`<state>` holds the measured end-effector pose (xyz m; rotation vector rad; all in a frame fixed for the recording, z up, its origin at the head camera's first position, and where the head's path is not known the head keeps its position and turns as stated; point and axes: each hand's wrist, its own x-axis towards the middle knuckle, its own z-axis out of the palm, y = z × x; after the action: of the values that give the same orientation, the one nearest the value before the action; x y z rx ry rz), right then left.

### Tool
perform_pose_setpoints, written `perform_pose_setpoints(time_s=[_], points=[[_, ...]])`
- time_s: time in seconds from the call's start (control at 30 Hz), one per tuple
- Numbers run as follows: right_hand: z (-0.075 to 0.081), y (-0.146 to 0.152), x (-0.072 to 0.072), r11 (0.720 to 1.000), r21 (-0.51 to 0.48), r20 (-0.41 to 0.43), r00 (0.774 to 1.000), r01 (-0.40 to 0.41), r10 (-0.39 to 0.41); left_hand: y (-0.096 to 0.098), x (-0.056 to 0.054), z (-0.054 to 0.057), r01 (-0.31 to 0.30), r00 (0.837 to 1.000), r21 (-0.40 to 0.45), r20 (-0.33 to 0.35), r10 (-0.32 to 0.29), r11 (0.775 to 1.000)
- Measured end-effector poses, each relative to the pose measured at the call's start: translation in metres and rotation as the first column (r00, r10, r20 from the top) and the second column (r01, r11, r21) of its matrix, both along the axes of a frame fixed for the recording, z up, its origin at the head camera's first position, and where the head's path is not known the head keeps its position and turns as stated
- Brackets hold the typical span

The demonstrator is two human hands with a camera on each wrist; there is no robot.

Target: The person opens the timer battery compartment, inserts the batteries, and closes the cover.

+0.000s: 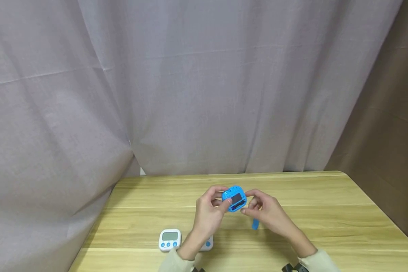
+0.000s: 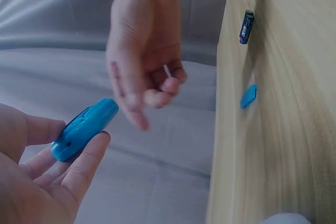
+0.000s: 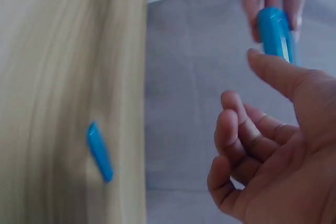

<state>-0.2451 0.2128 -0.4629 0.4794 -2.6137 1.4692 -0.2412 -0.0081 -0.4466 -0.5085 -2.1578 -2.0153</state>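
Note:
Held up above the table is a small blue timer (image 1: 234, 198), its back facing up with a dark rectangle and an uncovered slot. My left hand (image 1: 210, 211) pinches its side between thumb and fingers, as the left wrist view also shows. Close to the timer's right edge is my right hand (image 1: 266, 211), thumb and index finger spread and the other fingers loosely curled. Nothing appears held in it in the right wrist view. Beneath lies a blue battery cover (image 3: 100, 151) on the tabletop. A dark battery (image 2: 246, 27) rests near that cover.
Two white timers with blue buttons lie at the front left: one white timer (image 1: 170, 240) shows fully, while the left forearm partly hides the other timer (image 1: 207, 244). A grey curtain (image 1: 204, 94) hangs behind the wooden table (image 1: 149, 196).

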Motion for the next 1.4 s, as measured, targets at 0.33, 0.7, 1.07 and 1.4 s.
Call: perform_pose_setpoints(time_s=[0.33,0.7,1.07,1.4], points=[[-0.018,0.006,-0.006,0.949,0.296,0.105,0.984,0.104,-0.141,0.001,0.001,0.000,0.029,0.999,0.030,0.017,-0.030,0.999],[-0.027,0.009,-0.009,0.885,0.449,0.102,0.976,0.126,-0.190,0.001,0.002,0.000,0.027,1.000,0.010,0.014,-0.027,1.000],[-0.033,0.011,-0.011,0.835,0.532,0.054,0.978,0.143,-0.202,0.000,0.002,0.001,0.041,0.999,0.026,0.003,-0.041,0.999],[-0.032,0.011,-0.010,0.821,0.549,0.049,0.974,0.160,-0.223,0.001,0.003,0.003,0.048,0.999,0.043,0.005,-0.048,0.998]])
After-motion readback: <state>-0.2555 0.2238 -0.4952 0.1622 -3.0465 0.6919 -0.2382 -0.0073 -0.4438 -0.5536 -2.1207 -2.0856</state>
